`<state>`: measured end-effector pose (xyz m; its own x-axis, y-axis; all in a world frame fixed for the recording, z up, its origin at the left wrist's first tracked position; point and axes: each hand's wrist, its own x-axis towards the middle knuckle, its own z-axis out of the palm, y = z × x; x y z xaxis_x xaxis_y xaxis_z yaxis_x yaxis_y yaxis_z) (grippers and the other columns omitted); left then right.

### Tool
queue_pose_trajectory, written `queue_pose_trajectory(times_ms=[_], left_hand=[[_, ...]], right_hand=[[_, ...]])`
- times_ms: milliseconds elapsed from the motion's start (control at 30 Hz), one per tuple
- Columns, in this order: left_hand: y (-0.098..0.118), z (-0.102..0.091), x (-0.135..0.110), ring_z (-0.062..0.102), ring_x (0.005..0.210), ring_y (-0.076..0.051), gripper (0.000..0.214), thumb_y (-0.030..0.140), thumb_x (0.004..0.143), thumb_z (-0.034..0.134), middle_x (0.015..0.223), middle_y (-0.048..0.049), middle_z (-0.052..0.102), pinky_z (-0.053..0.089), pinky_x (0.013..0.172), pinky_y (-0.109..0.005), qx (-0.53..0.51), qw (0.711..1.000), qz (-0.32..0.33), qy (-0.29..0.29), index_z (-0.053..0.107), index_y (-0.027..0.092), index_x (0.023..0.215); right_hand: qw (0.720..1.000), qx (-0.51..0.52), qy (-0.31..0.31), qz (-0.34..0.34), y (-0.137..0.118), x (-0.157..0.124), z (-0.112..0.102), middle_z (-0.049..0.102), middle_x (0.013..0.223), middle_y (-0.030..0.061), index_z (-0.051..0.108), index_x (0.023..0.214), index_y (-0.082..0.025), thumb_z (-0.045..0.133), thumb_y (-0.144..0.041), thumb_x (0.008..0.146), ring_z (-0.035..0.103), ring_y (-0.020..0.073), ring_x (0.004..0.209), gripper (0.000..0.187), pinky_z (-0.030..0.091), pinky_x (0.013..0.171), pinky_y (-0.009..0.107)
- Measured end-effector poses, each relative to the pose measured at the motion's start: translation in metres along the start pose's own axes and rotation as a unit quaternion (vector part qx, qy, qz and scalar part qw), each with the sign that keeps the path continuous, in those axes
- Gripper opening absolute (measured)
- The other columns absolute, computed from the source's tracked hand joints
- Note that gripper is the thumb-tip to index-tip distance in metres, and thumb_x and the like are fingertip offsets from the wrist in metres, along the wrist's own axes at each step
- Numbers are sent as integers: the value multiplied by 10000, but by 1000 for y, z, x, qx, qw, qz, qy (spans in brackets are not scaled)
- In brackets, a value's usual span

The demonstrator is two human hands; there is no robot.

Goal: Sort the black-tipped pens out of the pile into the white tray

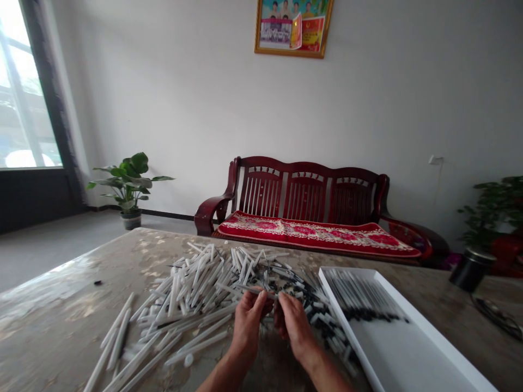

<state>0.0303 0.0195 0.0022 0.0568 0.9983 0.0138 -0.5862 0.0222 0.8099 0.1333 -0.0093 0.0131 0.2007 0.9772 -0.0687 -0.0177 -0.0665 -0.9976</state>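
My left hand (247, 321) is closed in a pinch around a thin, greyish pen (246, 288) held over the table. Close beside it, my right hand (295, 322) has its fingertips pressed together at the pen's right end. Whether a cap or other small part is between the right fingers is hidden. Behind and left of the hands spreads a heap of white, translucent pen barrels (192, 280). Black-and-clear pen pieces (327, 321) lie loose to the right. Farther right, a white tray (425, 321) contains a row of pens (359, 294) with black ends.
Everything rests on a patterned tabletop (81, 288). A black cylindrical container (472, 270) and a dark cable (496, 316) are at the right. Beyond the table stand a red wooden bench (306, 193) and a potted plant (131, 185).
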Motion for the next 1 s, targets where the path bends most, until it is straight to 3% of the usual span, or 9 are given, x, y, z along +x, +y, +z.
queue_pose_trajectory(times_ms=[167,300,467,533,633,700,767,900,1000], left_hand=[[6,-1,1,654,649,-177,308,263,583,858,731,-49,721,506,569,-234,56,997,1,-54,714,144,828],[13,1,-1,631,570,-131,375,378,646,811,789,-51,723,445,460,-193,21,990,-117,-77,711,160,935],[21,0,-5,359,327,-16,404,521,748,700,552,-9,611,164,322,-144,29,943,-276,-182,717,121,804],[20,-1,-6,349,329,-14,371,483,710,758,516,11,581,188,320,-140,30,943,-275,-186,703,118,747],[15,-3,-2,469,383,-45,297,397,684,807,533,17,602,322,348,-133,8,957,-258,-132,668,136,710],[12,-6,5,550,441,-63,248,338,704,804,591,11,643,418,401,-138,-21,967,-238,-86,647,147,726],[10,-9,12,587,474,-64,213,279,720,798,645,3,672,478,449,-144,-47,976,-206,-46,630,148,738],[8,-14,21,608,500,-61,206,224,714,803,648,8,669,506,470,-135,-71,986,-150,6,613,144,722],[7,-16,22,624,522,-71,207,199,715,799,665,-3,679,513,475,-138,-77,988,-130,32,600,141,714]], right_hand=[[998,55,26,-7,-1,10,-8,534,543,-41,482,671,-245,508,-631,780,419,112,387,402,280,366,229],[998,52,29,-37,-13,16,-24,506,544,-61,471,650,-226,525,-583,779,398,89,409,383,271,384,203],[996,-43,-10,-83,-16,22,-38,474,489,-78,486,652,-221,544,-600,777,385,85,380,403,274,367,199],[995,-51,-11,-87,-12,25,-40,517,511,-62,522,694,-216,511,-623,803,418,95,384,422,285,368,202],[989,-95,34,-112,-3,31,-44,600,580,-22,599,803,-210,447,-574,861,507,134,440,399,335,396,220],[964,-199,78,-159,3,33,-48,653,638,4,649,810,-215,494,-460,854,593,170,546,293,404,477,240],[918,-329,94,-202,8,33,-50,695,729,18,687,782,-232,548,-309,821,652,192,702,164,448,606,255],[827,-509,63,-229,12,26,-44,701,873,20,711,793,-260,585,-171,802,666,192,852,154,438,707,250],[782,-574,57,-236,11,21,-35,692,915,26,693,822,-256,645,-170,790,657,206,900,103,439,721,254]])
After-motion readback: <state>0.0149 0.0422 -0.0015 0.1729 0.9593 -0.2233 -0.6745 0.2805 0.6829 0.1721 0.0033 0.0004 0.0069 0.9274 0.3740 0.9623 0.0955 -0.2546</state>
